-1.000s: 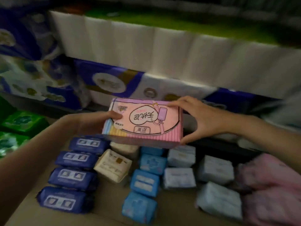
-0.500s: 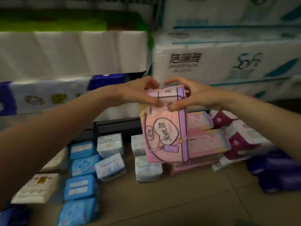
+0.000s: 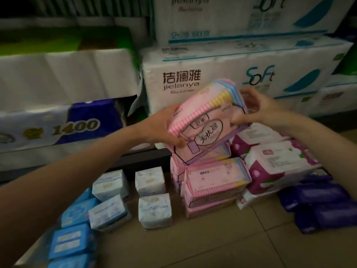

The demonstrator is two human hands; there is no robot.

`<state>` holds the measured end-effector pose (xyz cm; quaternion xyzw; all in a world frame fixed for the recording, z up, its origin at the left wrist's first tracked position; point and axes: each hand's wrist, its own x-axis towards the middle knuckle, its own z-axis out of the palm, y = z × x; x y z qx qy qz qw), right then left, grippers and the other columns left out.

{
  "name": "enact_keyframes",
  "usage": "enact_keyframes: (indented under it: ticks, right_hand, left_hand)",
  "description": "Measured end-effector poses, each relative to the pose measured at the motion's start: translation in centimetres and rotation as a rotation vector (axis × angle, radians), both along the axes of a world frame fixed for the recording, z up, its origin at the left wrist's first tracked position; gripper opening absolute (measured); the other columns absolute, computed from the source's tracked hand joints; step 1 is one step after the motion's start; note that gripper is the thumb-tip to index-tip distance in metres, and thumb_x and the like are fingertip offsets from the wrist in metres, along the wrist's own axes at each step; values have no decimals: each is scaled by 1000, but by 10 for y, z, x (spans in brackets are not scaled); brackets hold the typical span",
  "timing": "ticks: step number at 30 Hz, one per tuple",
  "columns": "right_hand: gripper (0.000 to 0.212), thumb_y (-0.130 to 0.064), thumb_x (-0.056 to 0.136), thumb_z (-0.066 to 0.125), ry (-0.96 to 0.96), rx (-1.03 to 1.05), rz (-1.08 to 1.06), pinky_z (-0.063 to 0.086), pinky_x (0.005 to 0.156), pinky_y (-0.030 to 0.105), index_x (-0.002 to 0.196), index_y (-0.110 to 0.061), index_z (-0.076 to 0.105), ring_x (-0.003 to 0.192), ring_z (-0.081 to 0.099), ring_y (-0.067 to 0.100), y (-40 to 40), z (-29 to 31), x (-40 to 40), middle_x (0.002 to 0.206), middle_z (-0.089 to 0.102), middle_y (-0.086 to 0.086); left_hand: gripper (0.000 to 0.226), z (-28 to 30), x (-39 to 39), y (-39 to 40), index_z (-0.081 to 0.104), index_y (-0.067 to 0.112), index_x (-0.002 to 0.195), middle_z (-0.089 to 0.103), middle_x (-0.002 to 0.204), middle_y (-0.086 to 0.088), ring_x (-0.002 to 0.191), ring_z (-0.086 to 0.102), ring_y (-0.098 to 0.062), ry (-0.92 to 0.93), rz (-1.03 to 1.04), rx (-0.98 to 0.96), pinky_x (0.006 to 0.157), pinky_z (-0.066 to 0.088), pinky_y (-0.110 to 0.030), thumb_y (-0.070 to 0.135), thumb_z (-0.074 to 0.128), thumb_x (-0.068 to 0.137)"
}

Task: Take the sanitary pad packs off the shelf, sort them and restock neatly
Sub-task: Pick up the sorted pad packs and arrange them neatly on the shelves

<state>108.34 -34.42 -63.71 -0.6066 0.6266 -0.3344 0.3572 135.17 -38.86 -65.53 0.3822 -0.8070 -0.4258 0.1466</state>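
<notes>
**Pink pack held tilted over the pink stack**

A pink sanitary pad pack (image 3: 204,122) is held by both hands, tilted, with its striped edge turned up and to the left. It is gripped at its lower left corner by the left hand (image 3: 164,126), fingers curled round the edge and the thumb laid across the printed face. Its upper right side is pinched by the right hand (image 3: 251,109), fingers bent round the far end.

The stack of pink packs (image 3: 214,182) on the tiled floor (image 3: 193,248) is taken as the landmark. The held pack is seen directly above that stack; whether its lower corner touches the top pack cannot be told. Just left of the stack, four pale blue-white packs (image 3: 152,211) are set out in two short rows. Further left of the stack, brighter blue packs (image 3: 75,211) are lined up towards the near edge. Pressed against the right of the stack, white-and-magenta packs (image 3: 278,169) are piled loosely, and beyond them dark purple packs (image 3: 320,206) are heaped on the floor.

Behind the stack, a large white tissue bale marked "jielanya" (image 3: 212,78) is stacked under another like it. To the left of that, a blue-and-white roll pack marked "1400" (image 3: 77,124) is seen.
</notes>
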Motion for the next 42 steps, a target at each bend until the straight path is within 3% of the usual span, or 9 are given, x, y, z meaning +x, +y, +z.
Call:
enact_keyframes:
  ticks: [4,10,14,21,25,27,33,36,42]
  right_hand:
    - [99,-18,65,83,268,50,121,41,93,27,143,-28,23,117,47,14,3,-16,-1,135,46,0]
    - [96,-45,61,81,592,319,424,31,91,17,136,-46,22,123,36,7,28,-12,1,137,35,-14]
    - [82,-54,64,78,726,462,627,38,90,15,129,-42,29,108,42,1,67,-15,9,123,39,-19]
    - [87,-63,76,58,1063,294,731,29,95,28,142,-26,15,112,26,11,133,-123,20,127,28,-4]
    - [39,-22,75,56,1275,143,811,49,79,44,113,-16,51,100,56,29,149,-172,19,112,56,12]
    - [38,-7,85,45,1342,164,838,43,86,43,122,-11,48,112,49,30,147,-178,26,128,47,16]
    - [37,-19,96,44,998,375,892,45,93,33,133,-19,46,113,53,21,106,-130,47,130,52,4]
    - [29,-28,94,51,791,140,759,46,90,25,124,-26,54,102,56,7,76,-60,71,115,59,-9]
    - [37,-40,81,48,554,-580,554,41,78,5,106,-21,66,93,56,-4,14,112,152,97,63,-17]
  left_hand:
    - [105,-10,-20,-4,13,17,148,36,136,-10,124,37,-26,-442,-30,-284,106,34,-32,38,79,69]
    - [99,3,-23,31,23,18,144,40,134,2,119,41,-13,-427,-226,-47,94,36,-15,45,77,66]
    - [110,-23,-16,84,10,21,148,34,137,2,123,39,-15,-493,-373,74,100,40,-24,54,75,66]
    - [104,-140,-21,148,-12,18,149,-2,153,-11,139,11,-32,-678,-427,-280,109,31,-40,54,60,83]
    - [82,-175,-15,138,-3,22,151,-5,156,-17,143,-5,-37,-883,-734,-582,114,22,-47,27,54,93]
    - [75,-182,-12,135,4,25,151,-2,158,-12,144,-5,-34,-969,-854,-594,114,22,-47,18,53,94]
    - [56,-139,-6,113,32,14,144,31,149,-14,132,37,-32,-780,-834,-603,102,42,-43,10,47,90]
    - [43,-71,21,81,58,11,119,61,116,-13,91,64,-27,-413,-603,-799,71,57,-35,20,41,80]
    - [31,119,128,16,64,7,107,61,108,-12,89,63,-27,-189,13,-1223,78,48,-32,15,46,83]
